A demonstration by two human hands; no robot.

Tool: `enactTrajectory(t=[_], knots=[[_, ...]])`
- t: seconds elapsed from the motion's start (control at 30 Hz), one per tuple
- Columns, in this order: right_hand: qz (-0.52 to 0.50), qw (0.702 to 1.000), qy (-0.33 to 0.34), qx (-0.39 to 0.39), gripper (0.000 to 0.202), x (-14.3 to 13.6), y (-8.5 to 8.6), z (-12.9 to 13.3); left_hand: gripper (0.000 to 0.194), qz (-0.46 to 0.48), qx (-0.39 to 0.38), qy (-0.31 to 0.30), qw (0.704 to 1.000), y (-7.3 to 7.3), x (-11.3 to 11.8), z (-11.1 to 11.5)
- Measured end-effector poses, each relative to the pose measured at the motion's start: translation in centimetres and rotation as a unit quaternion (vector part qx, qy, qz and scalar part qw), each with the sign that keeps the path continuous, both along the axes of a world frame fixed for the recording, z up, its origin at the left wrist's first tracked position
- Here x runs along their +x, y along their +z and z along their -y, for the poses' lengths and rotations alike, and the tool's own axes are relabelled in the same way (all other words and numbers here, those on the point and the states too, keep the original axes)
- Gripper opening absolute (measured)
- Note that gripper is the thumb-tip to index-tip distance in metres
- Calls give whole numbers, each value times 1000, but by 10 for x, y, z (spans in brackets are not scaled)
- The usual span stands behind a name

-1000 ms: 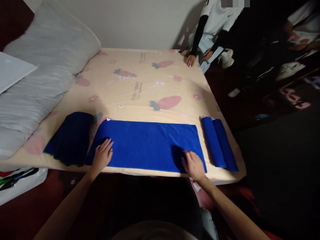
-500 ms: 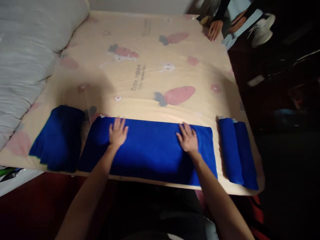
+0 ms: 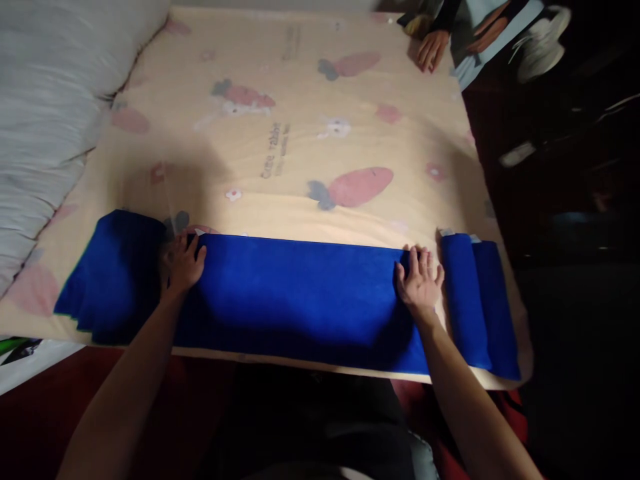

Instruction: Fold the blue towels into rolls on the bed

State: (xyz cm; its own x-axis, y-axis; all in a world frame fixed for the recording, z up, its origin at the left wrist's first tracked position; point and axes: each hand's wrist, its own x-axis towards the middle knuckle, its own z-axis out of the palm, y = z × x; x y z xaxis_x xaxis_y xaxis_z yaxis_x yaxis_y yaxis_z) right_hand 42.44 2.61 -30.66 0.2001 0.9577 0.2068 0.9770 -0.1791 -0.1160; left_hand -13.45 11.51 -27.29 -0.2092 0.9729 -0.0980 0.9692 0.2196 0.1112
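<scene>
A blue towel (image 3: pixel 300 300), folded into a long flat strip, lies along the near edge of the bed. My left hand (image 3: pixel 186 263) is at the towel's left end, fingers spread near its far corner, where a small white tag shows. My right hand (image 3: pixel 421 280) rests at the opposite end, palm down with the fingers apart, partly over the towel's edge. Neither hand grips anything. Left of the towel lies a fanned stack of blue towels (image 3: pixel 117 277). Two rolled blue towels (image 3: pixel 465 300) sit side by side to the right.
The bed sheet (image 3: pixel 280 213) is pale yellow with carrots and rabbits printed on it. Grey bedding (image 3: pixel 60 100) bulges along the left side. Another person's hand (image 3: pixel 433 50) rests on the far right corner. White shoes (image 3: pixel 543 47) show beyond, over a dark floor.
Both hands have slid outward across the towel, the left toward its left end and the right toward its right end. The towel stays flat in place.
</scene>
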Motion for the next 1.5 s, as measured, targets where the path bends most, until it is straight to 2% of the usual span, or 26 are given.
enactTrajectory(t=[0.07, 0.13, 0.23, 0.3, 0.37, 0.43, 0.53, 0.6, 0.67, 0.73, 0.8, 0.87, 0.9, 0.93, 1.0, 1.03, 1.1, 1.17, 1.23, 1.27, 1.3, 1.37, 1.47, 1.5], knots=[[-8, 1000, 12, 22, 63, -26, 2, 3, 62, 9, -10, 11, 1000, 1, 2, 0], [-30, 997, 67, 17, 62, -58, 0, 5, 64, 12, -20, 17, 1000, 1, 4, 2], [-64, 992, 108, 4, 58, -98, -7, 6, 63, -8, -20, -22, 1000, 2, 3, 5], [-71, 991, 113, -2, 57, -107, -10, 6, 63, -13, -26, -49, 998, 3, -1, 5], [-70, 989, 132, -13, 56, -96, -12, 7, 64, 0, -33, -54, 998, 5, -8, 3], [-65, 989, 131, -19, 56, -67, -12, 11, 63, 18, -27, -37, 999, 7, -12, 1], [-42, 997, 60, -7, 56, -17, -11, 21, 61, 33, 38, 11, 999, 9, -2, 4], [-28, 1000, 13, 7, 59, -3, -10, 23, 61, 38, 90, 6, 995, 9, 26, 12], [-31, 999, 18, 16, 61, -21, -9, 16, 60, 49, 111, -66, 990, 4, 74, 22], [-58, 995, 84, 14, 60, -69, -8, 3, 60, 68, 92, -177, 977, -3, 135, 31], [-102, 979, 178, -7, 59, -128, -8, -14, 60, 88, 72, -257, 960, -13, 194, 37], [-137, 966, 217, -35, 57, -173, -9, -27, 61, 103, 53, -291, 949, -21, 232, 39], [-143, 962, 227, -46, 56, -182, -9, -31, 60, 105, 46, -299, 947, -24, 238, 38], [-141, 962, 227, -52, 56, -181, -10, -33, 59, 101, 40, -300, 948, -26, 234, 36], [-118, 972, 199, -50, 56, -148, -10, -29, 58, 78, 32, -271, 959, -26, 199, 31], [-101, 980, 168, -42, 57, -120, -10, -23, 58, 63, 28, -240, 968, -25, 170, 28], [-64, 994, 79, -25, 58, -56, -9, -9, 59, 28, 40, -112, 993, -19, 105, 23], [-35, 998, 44, -31, 60, -1, -7, 5, 62, 17, 43, -61, 997, -12, 49, 20], [-13, 999, 25, -34, 61, 24, -4, 13, 62, 16, 36, -64, 997, -5, 22, 19], [-6, 1000, 13, -26, 62, 22, -3, 15, 62, 14, 40, -75, 996, -3, 23, 20], [-3, 1000, 2, -11, 62, 9, -2, 15, 61, 12, 49, -91, 995, -1, 34, 23], [-14, 1000, 9, 23, 61, -41, 0, 14, 60, 8, 76, -142, 987, 0, 80, 34], [-64, 989, 129, 26, 58, -138, 1, 16, 57, 26, 72, -262, 962, -7, 173, 62], [-80, 983, 162, 18, 57, -163, 0, 20, 56, 37, 65, -294, 953, -11, 197, 73]])
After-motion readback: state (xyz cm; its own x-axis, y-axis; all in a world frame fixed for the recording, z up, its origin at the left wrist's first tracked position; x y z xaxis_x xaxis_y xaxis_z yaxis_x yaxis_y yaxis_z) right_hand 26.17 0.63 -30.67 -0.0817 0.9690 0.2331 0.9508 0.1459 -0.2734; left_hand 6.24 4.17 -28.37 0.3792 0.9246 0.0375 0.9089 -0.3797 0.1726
